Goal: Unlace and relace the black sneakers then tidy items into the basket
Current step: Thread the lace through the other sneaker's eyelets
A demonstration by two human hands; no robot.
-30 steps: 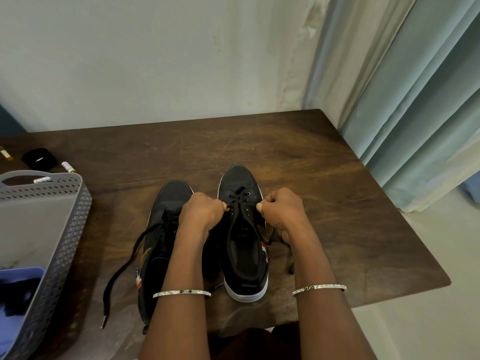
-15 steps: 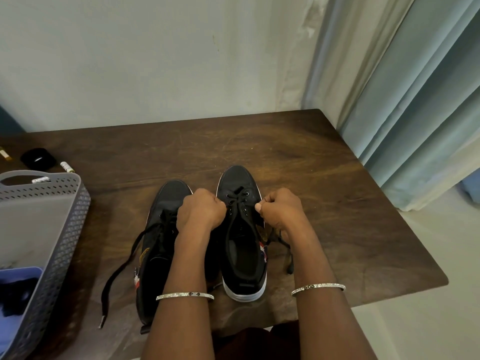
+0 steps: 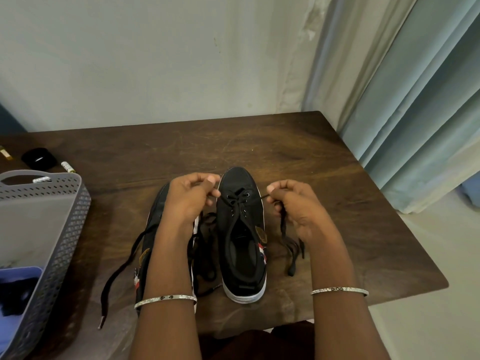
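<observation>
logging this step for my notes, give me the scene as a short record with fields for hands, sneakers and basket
left grip: pinches one side of the lace by the toe eyelets
right grip: pinches the other side, drawn out sideways
right-side sneaker: upright on the table, laced only near the toe
other sneaker: partly under the left forearm, loose lace trailing on the table
basket: grey, at the left edge, apart from both sneakers

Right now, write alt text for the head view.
The left hand and right hand each pinch the lace of a black sneaker, drawn out sideways from its toe-end eyelets, on a wooden table. A second sneaker lies beside it, its loose lace trailing. A grey basket stands at the left.
</observation>
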